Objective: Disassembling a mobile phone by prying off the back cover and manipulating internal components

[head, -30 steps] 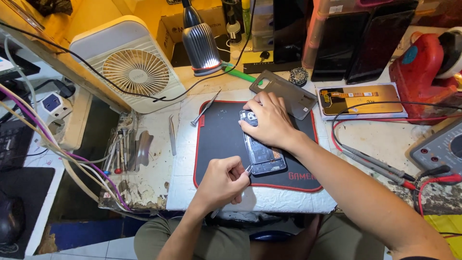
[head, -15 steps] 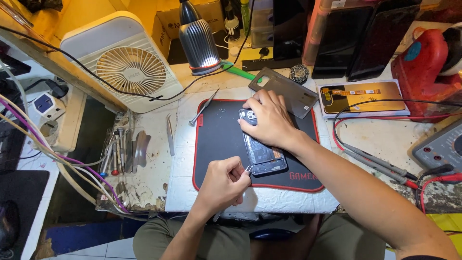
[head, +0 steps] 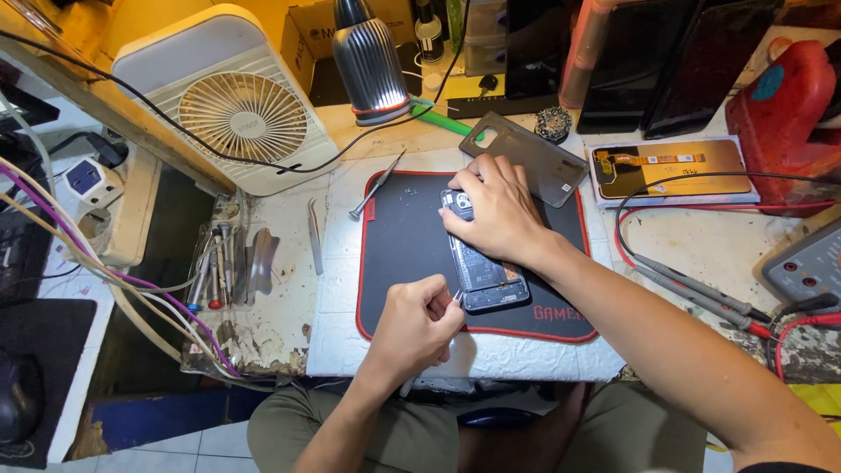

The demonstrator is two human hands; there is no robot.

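Mid-teardown, by the look: right hand (head: pixel 501 210) flat, fingers spread, pinning opened dark smartphone w/ exposed internals (head: pixel 487 278) on black red-edged mat (head: pixel 403 254), left hand (head: pixel 419 322) pinching thin metal tool (head: pixel 456 298) at phone's lower-left edge; next move prob. needs gentle, steady prying.

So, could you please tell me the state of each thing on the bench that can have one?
Phone: back off, insides showing, flat on the mat.
Back cover: off, lying beside the mat.
Left hand: grip closed on a thin tool at the phone's lower edge.
Right hand: pressing the phone down.
Tweezers: lying unused.
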